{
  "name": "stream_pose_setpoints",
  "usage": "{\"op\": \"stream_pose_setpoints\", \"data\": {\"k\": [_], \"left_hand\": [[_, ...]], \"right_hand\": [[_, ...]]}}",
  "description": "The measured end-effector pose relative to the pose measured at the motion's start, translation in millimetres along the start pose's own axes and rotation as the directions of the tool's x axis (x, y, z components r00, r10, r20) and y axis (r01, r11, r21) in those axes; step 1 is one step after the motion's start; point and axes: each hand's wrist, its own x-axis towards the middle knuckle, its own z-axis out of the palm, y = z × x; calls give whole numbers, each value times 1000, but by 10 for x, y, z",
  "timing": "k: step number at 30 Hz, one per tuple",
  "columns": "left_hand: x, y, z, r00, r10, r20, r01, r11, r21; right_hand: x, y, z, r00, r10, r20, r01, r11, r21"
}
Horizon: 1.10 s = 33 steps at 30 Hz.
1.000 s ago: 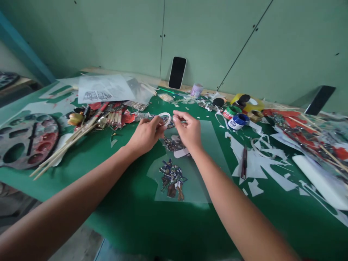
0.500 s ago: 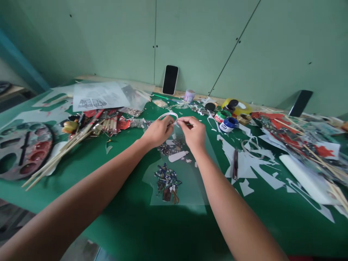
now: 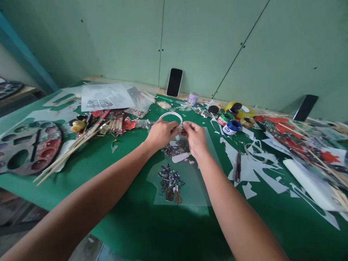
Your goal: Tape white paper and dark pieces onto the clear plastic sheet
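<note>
A thin white ring (image 3: pixel 171 114), which looks like a narrow roll of tape, stands up between my hands. My left hand (image 3: pixel 162 133) is closed around its lower left side. Beside it, my right hand (image 3: pixel 195 137) pinches at the ring's right edge, fingertips nearly meeting the left ones; any small piece between them is hidden. Under the hands lies a clear plastic sheet (image 3: pixel 195 181) with a dark blue and brown cut-out design (image 3: pixel 170 183), a white paper strip (image 3: pixel 181 157) and small dark ornaments (image 3: pixel 169 150).
To the left are a paint palette (image 3: pixel 24 145), wooden sticks (image 3: pixel 62 156) and printed sheets (image 3: pixel 104 97). Paint jars (image 3: pixel 232 127), paper scraps (image 3: pixel 251 168) and a dark-handled cutter (image 3: pixel 238 166) lie right. A phone (image 3: pixel 174 82) leans on the wall; another dark phone (image 3: pixel 306 108) stands farther right.
The view has shifted slightly, so the scene sits a little farther right. More of the white ring shows above my left hand. My right fingers stay at its edge.
</note>
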Motion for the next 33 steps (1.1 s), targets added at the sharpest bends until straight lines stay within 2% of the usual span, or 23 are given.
{"op": "stream_pose_setpoints", "data": {"k": [2,4,7,9,11,14,18,22,26,31,33], "left_hand": [[-18,-27,-13,1000,-20,12,20,1000,-10],[-44,-72,-31,998,-39,52,38,999,30],[-67,-122,-48,991,-114,68,110,992,63],[-59,-122,-44,982,-186,34,188,978,-84],[-37,-106,-28,972,-233,23,227,912,-342],[-6,-91,1,964,-259,55,234,737,-634],[-1,-102,17,940,-319,120,290,567,-771],[-5,-91,29,930,-350,116,285,485,-826],[-8,-72,54,916,-390,92,278,452,-848],[-30,-69,74,940,-339,40,222,521,-824],[-35,-68,83,951,-309,1,184,563,-806]], "right_hand": [[34,34,-48,997,25,-75,-14,989,145],[46,36,-96,996,29,-80,-14,983,184],[21,-8,-117,997,77,22,-80,984,158],[-9,-39,-94,990,108,89,-119,984,134],[-39,-51,-60,983,108,146,-127,984,128],[-85,-53,-11,973,72,217,-106,983,150],[-140,-96,33,973,-22,229,14,999,36],[-165,-141,65,981,-176,80,184,978,-101],[-161,-134,71,983,-185,-15,182,978,-106],[-155,-123,54,993,-107,-39,103,990,-97],[-153,-125,53,993,-111,-39,106,989,-99]]}}
